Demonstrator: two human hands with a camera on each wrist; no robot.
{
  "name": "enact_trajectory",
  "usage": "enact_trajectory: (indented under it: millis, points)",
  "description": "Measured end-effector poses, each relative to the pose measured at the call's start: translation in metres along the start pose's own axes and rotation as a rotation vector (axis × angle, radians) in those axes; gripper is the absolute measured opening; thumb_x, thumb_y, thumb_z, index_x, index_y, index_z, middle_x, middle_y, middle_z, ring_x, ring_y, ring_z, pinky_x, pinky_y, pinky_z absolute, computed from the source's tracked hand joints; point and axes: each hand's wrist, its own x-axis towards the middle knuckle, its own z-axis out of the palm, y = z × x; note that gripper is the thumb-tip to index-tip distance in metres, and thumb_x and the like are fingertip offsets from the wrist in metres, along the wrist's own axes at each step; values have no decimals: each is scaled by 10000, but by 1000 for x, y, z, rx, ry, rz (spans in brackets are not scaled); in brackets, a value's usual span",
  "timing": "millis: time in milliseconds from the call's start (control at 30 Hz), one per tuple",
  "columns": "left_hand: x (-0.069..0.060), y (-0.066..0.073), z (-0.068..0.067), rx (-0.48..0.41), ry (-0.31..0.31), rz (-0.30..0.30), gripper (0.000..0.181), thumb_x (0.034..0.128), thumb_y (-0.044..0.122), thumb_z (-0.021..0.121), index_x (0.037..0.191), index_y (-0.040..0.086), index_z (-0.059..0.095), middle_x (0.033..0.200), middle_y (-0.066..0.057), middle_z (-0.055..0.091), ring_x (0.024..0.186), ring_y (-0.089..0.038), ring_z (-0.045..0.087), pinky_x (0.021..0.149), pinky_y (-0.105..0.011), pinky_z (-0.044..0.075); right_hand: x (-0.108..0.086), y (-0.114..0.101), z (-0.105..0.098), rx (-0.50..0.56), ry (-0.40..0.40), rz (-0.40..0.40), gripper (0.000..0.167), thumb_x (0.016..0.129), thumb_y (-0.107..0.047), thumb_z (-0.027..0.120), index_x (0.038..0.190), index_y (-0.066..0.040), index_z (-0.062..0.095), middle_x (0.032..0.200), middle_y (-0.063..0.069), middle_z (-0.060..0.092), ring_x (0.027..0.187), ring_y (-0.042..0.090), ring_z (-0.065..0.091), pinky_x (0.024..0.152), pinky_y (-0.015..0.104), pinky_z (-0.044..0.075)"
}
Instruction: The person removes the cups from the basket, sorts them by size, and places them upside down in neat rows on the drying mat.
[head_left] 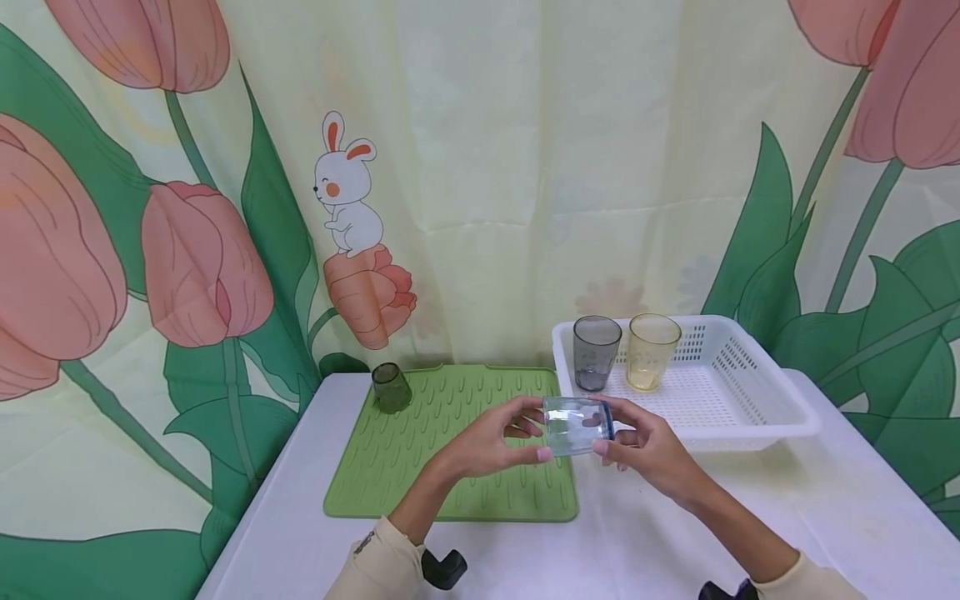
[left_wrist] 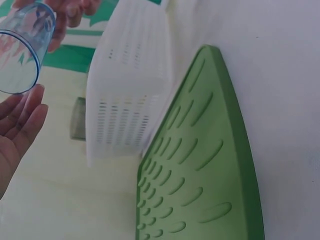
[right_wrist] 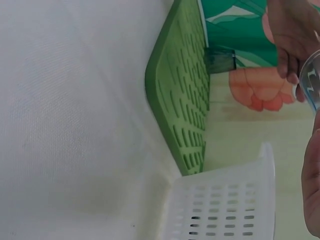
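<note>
A clear bluish glass [head_left: 576, 426] lies sideways in the air between both hands, above the right edge of the green mat. The left hand [head_left: 495, 437] pinches its left end with thumb and fingers. At its darker blue right end, the right hand [head_left: 651, 446] grips it the same way. The left wrist view shows the glass [left_wrist: 25, 50] at the upper left, the left hand [left_wrist: 17, 132] below its rim. In the right wrist view only part of the glass [right_wrist: 311, 80] shows at the right edge, with the right hand [right_wrist: 312, 180] beneath.
The green ridged mat [head_left: 450, 492] lies on the white table [head_left: 637, 533], a dark green glass [head_left: 392, 388] at its back left corner. Behind and right of the hands, the white perforated basket [head_left: 780, 417] holds a grey glass [head_left: 596, 354] and a yellow glass [head_left: 651, 354] on its left side.
</note>
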Motion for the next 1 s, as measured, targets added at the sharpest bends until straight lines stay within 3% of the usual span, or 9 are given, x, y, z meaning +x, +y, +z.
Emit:
enact_trajectory:
  millis: [100,300,533,667,867,1000]
  points:
    - [-1,0,0,-1,2,-7,660,906,342,724,1446,71,459,1293,-43,591,1192,-316,606,1044,-293,491,1,-2,1,5,-3,3,571,936,-75,673,1462,-37,454,1279,204,536,787,153,661,632,271,550]
    - [-3,-2,1,-4,19,-24,655,901,351,729,1442,92,465,1278,-17,595,1162,-236,619,1056,-363,495,2,-4,3,7,-6,1,570,925,-72,687,1449,-35,464,1297,229,526,766,142,657,630,283,552]
    - [-6,-3,0,-25,28,-29,674,892,342,744,1448,85,462,1275,-24,598,1172,-283,617,1057,-428,492,4,-4,4,21,-13,-26,573,922,-50,682,1449,-22,459,1207,142,561,711,116,641,618,275,547]
    - [-7,-3,-1,-21,32,-29,669,893,348,745,1446,95,468,1271,-24,600,1157,-247,625,1046,-404,501,4,-4,5,17,-8,-32,576,928,-49,675,1458,-15,453,1164,139,574,688,131,648,622,283,555]
    - [-9,-3,-1,-7,41,-29,658,902,377,734,1444,116,470,1274,-9,596,1125,-144,624,1022,-290,501,4,-8,8,2,9,18,591,936,-100,679,1458,32,434,1264,238,527,744,167,678,672,302,583]
    - [-11,-4,-2,8,40,-24,677,899,401,735,1451,119,461,1284,-6,597,1128,-123,617,1016,-273,499,4,-10,10,13,13,29,585,931,-97,688,1446,32,442,1275,245,528,733,166,683,661,294,585]
